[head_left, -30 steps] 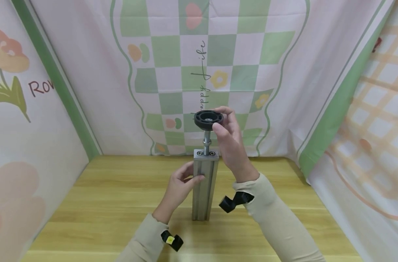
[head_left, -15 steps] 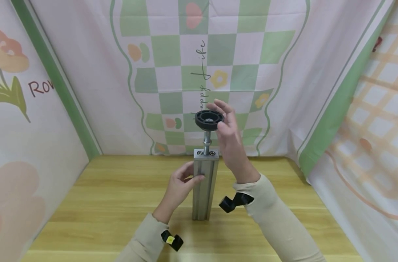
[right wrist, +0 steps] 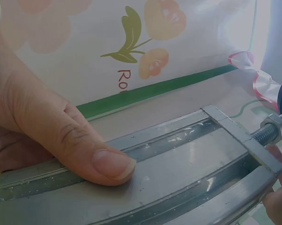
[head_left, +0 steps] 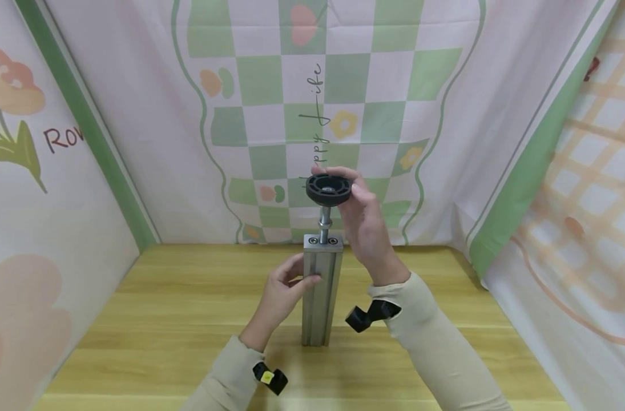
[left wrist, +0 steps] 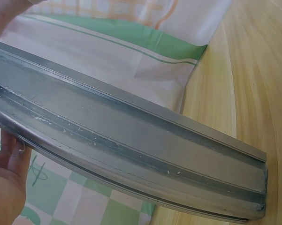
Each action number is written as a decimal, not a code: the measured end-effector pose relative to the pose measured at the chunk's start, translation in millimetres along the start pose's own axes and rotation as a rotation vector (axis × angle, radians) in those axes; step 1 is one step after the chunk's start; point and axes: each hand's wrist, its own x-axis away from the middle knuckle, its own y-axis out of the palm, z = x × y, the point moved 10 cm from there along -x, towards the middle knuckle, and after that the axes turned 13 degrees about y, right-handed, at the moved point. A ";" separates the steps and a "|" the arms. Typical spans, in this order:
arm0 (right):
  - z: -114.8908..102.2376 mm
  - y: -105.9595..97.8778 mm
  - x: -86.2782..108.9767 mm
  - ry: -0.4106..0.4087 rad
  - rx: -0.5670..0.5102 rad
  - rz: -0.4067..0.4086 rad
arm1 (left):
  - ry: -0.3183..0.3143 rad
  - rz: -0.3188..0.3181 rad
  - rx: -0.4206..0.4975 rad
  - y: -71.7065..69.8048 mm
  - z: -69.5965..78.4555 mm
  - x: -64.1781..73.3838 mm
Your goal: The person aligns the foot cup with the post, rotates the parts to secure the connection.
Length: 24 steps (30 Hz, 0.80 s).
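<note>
head view: left hand [head_left: 286,283] around metal profile [head_left: 317,311], right hand [head_left: 366,227] around black foot's rim [head_left: 326,199], wide tabletop [head_left: 173,302] both sides

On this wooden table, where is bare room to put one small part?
Bare wood lies between left sleeve and left cloth, also between right sleeve and right cloth. The middle is crowded: the left hand grips the upright metal profile; the right hand holds the black foot on top.
</note>
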 end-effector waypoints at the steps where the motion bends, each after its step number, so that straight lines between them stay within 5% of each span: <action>1: 0.7 -0.9 -0.2 0.006 -0.003 0.006 | 0.000 0.000 0.000 0.0 -0.1 0.0; 24: -4.2 -12.4 5.5 -0.034 0.150 0.157 | -0.005 -0.007 -0.001 0.0 -1.5 0.9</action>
